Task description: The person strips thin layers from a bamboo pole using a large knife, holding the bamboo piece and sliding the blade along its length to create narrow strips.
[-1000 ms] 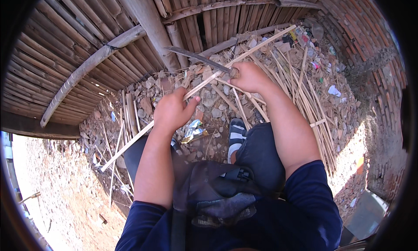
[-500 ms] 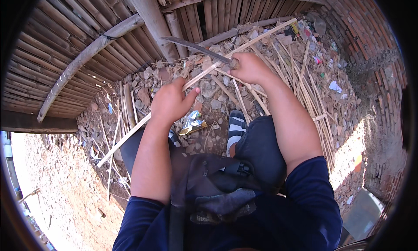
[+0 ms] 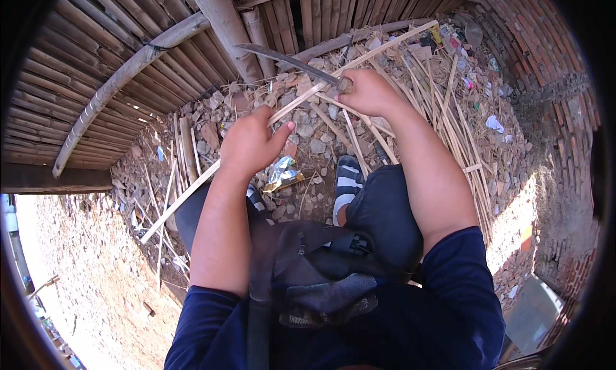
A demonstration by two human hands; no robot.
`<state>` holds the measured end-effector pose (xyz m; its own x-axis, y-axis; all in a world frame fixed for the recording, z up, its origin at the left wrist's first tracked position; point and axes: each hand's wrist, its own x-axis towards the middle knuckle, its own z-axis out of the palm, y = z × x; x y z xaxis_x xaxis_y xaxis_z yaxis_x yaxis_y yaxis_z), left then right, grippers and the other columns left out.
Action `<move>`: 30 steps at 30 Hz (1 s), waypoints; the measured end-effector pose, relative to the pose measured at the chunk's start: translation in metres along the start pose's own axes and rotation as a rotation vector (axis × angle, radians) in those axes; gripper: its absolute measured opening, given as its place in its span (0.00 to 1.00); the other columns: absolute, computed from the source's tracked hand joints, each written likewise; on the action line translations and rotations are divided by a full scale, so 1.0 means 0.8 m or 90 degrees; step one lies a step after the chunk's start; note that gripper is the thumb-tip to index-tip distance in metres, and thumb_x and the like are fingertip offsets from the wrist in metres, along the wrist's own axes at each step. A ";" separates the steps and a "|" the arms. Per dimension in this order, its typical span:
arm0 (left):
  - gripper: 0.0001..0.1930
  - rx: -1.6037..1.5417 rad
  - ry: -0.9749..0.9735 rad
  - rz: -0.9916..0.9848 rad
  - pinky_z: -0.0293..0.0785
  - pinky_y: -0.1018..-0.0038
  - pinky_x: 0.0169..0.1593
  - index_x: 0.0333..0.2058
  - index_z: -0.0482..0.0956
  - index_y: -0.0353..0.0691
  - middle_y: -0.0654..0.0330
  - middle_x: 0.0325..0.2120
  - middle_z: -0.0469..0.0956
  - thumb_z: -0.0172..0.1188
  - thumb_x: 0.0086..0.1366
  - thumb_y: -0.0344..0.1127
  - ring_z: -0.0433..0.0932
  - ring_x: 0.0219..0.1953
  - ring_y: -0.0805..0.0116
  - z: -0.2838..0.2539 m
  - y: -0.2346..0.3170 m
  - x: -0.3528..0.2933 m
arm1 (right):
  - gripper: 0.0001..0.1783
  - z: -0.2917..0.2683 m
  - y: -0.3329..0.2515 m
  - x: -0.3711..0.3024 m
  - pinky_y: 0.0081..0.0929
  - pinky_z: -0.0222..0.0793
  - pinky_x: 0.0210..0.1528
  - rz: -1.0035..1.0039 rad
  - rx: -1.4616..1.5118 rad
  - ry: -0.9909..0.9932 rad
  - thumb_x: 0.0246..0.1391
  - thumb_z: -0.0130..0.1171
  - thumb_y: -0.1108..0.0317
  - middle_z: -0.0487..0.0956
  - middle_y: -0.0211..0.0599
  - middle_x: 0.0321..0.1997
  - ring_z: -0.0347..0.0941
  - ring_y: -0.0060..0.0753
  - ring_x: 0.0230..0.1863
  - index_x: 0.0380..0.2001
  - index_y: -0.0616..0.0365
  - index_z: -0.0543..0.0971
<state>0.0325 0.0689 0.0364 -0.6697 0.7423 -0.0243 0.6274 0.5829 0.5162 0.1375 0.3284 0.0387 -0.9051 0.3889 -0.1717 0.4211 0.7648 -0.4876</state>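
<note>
Nearest, a dark bag (image 3: pixel 324 277) at the person's lap and dark blue sleeves (image 3: pixel 459 267) ending around the elbows. Both bare forearms reach forward from there, the left nearly straight up the view, the right angled inward. Left hand (image 3: pixel 247 145) back uppermost, fingers curled over a long pale strip (image 3: pixel 295 105) and clamped on it as far as shows; thumb stuck out to the right, apart from the fingers, on the near side of the strip. Underside of that grip hidden. Right hand (image 3: pixel 369 94) farther out, fingers closed round the handle (image 3: pixel 347 85) of a long knife (image 3: pixel 298 65), blade pointing away to the left. Strip slants from beside the left knee, under the left hand, past the right fingers and on beyond. Blade crosses it just beside those fingers; cannot tell how deep the edge sits. Below the hands, a striped sandal (image 3: pixel 348 184) and a shiny wrapper (image 3: pixel 281 176) on rubble (image 3: pixel 319 147). Loose bundle of sticks (image 3: pixel 472 168) right of the right forearm. Farthest, slatted wall (image 3: pixel 70 68) left, brick wall (image 3: pixel 523 43) right
</note>
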 end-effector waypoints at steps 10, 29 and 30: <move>0.19 -0.084 0.122 0.016 0.78 0.53 0.35 0.34 0.82 0.38 0.50 0.20 0.81 0.66 0.65 0.51 0.83 0.28 0.45 -0.015 -0.005 -0.006 | 0.19 -0.038 -0.013 -0.034 0.41 0.76 0.37 0.019 0.016 0.156 0.52 0.71 0.59 0.82 0.49 0.24 0.84 0.47 0.31 0.42 0.61 0.83; 0.20 -0.089 0.165 0.019 0.76 0.54 0.33 0.32 0.81 0.38 0.50 0.19 0.80 0.65 0.67 0.53 0.82 0.27 0.43 -0.028 -0.004 -0.009 | 0.25 -0.037 -0.015 -0.040 0.49 0.77 0.48 -0.011 0.031 0.133 0.50 0.70 0.56 0.85 0.54 0.37 0.82 0.58 0.44 0.48 0.58 0.83; 0.20 -0.088 0.169 0.022 0.76 0.54 0.33 0.32 0.81 0.38 0.50 0.19 0.80 0.65 0.67 0.53 0.82 0.27 0.43 -0.028 -0.005 -0.009 | 0.25 -0.039 -0.006 -0.037 0.49 0.77 0.48 -0.013 0.030 0.138 0.50 0.70 0.56 0.85 0.54 0.37 0.82 0.58 0.44 0.48 0.58 0.83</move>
<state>0.0261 0.0536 0.0538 -0.7405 0.6383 0.2104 0.6040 0.4946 0.6250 0.1643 0.3289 0.0726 -0.8776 0.4788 0.0248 0.3946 0.7508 -0.5298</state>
